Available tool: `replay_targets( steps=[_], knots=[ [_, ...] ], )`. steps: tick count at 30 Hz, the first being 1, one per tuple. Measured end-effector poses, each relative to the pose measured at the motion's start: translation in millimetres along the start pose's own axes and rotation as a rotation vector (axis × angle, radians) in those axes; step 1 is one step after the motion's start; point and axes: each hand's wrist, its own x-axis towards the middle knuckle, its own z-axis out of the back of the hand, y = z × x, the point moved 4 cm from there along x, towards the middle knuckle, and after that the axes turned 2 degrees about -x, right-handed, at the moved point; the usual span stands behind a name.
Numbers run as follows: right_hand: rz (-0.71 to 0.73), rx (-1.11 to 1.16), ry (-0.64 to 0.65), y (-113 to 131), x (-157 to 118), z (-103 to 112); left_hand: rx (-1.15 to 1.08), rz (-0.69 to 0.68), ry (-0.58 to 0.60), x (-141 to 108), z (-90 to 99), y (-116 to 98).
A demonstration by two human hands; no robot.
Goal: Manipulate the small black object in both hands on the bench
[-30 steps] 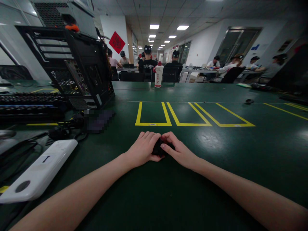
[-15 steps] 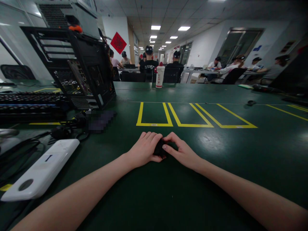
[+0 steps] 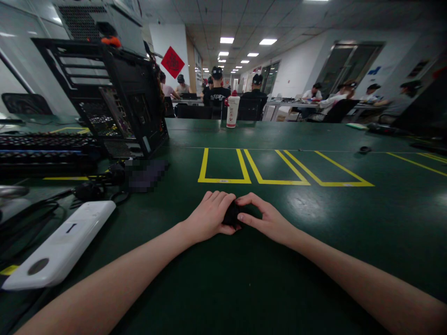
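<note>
A small, dark black object (image 3: 231,215) sits low over the green table, between my hands. Its exact kind cannot be made out, since fingers cover much of it. My left hand (image 3: 208,217) wraps around its left side, with the thumb below and the fingers over the top. From the right, my right hand (image 3: 268,220) meets it with the curved index finger and thumb, the fingertips at its edge.
Yellow tape outlines (image 3: 225,181) mark the table (image 3: 223,279) beyond my hands. At left lie a white device (image 3: 66,242), black cables and an open black computer case (image 3: 136,107). A white cup (image 3: 232,111) stands at the far edge. Several people sit at desks behind.
My right thumb and index finger have opened a little and shifted slightly right at the black object's edge. The left hand keeps its hold.
</note>
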Motion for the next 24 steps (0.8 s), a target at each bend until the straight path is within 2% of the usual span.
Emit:
replay_targets(
  steps=[5,8,15,21,24],
  knots=[
    [-0.034,0.054,-0.034,1.3,1.6,-3.0,-0.003,0.000,-0.002,0.2,0.0,0.0],
    [-0.055,0.084,0.000,1.8,1.4,-4.2,-0.011,-0.004,0.004,-0.2,-0.5,0.0],
    [0.001,0.006,0.057,3.8,-1.1,-0.6,0.009,0.012,0.012,-0.4,-0.4,0.4],
    [-0.035,0.066,-0.013,-0.2,1.5,-4.4,0.003,0.013,0.007,0.3,-0.9,0.1],
    [-0.067,0.139,-0.002,-0.6,2.0,-6.9,0.001,0.007,0.007,0.2,0.2,-0.5]
  ],
)
